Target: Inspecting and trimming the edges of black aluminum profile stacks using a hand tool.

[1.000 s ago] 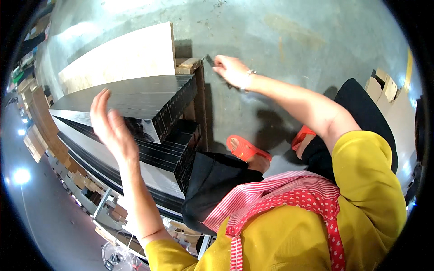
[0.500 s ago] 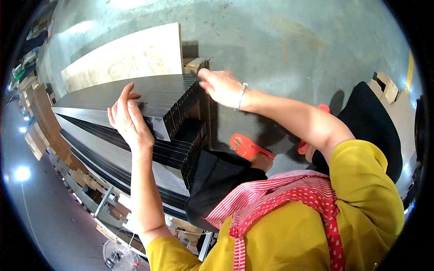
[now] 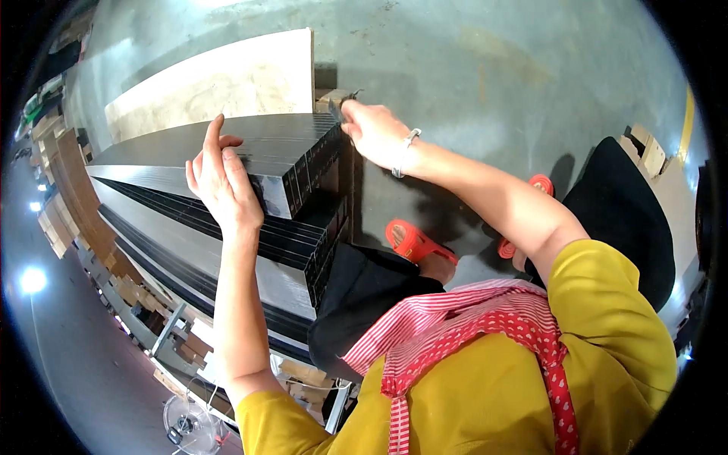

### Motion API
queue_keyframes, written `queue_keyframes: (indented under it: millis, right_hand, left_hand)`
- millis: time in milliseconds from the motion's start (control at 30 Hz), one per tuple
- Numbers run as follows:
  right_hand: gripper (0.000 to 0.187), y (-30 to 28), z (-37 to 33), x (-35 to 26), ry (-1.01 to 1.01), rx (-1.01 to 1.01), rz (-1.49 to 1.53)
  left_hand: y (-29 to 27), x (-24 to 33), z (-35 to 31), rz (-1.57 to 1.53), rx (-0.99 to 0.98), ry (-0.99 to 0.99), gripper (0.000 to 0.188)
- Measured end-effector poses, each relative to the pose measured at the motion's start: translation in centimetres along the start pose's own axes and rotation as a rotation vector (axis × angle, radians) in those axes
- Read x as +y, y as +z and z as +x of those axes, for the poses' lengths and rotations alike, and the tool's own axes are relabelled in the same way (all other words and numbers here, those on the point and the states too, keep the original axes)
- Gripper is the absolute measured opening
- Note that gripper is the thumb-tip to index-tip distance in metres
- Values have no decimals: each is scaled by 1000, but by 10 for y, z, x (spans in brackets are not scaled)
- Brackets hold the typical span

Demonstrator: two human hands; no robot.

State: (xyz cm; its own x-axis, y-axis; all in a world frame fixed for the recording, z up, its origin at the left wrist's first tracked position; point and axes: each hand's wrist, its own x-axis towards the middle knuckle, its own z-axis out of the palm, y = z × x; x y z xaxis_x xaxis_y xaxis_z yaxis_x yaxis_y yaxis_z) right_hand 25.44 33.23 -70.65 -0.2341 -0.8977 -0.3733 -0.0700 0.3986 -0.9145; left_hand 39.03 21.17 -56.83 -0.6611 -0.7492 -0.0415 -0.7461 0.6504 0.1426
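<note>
Long, dark grey panels lie in stepped stacks, and the top stack (image 3: 227, 140) runs away to the left. My left hand (image 3: 222, 182) is at that stack's near edge, close to the panel ends, its index finger raised and its fingers apart. At the far corner of the panel ends is my right hand (image 3: 371, 130), its fingers closed. A small, thin dark piece (image 3: 335, 111) sticks out from these fingers against the corner; its kind is unclear. Lower down, a second stack of panels (image 3: 292, 254) shows its ends beside my leg.
A pale wooden board (image 3: 227, 80) lies beyond the panels, with a wood block (image 3: 328, 98) at its end. Grey floor (image 3: 470, 91) spreads to the right. A fan (image 3: 189, 425) stands at the lower left. Cardboard pieces (image 3: 648, 152) lie at the far right.
The view has shifted slightly. My right hand has stayed by the far corner of the panel ends, and the thin dark piece now shows at its fingers. My left hand remains at the near edge.
</note>
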Motion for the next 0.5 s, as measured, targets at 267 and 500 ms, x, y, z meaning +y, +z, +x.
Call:
queue_keyframes:
  millis: [267,500]
  right_hand:
    - [13,-6,-16,-40,-73,70,64]
    - [10,-4,-42,-82,-250,38,155]
  left_hand:
    - [1,0,1,-7,20,5,43]
    - [0,-3,-3,-38,34,-7,46]
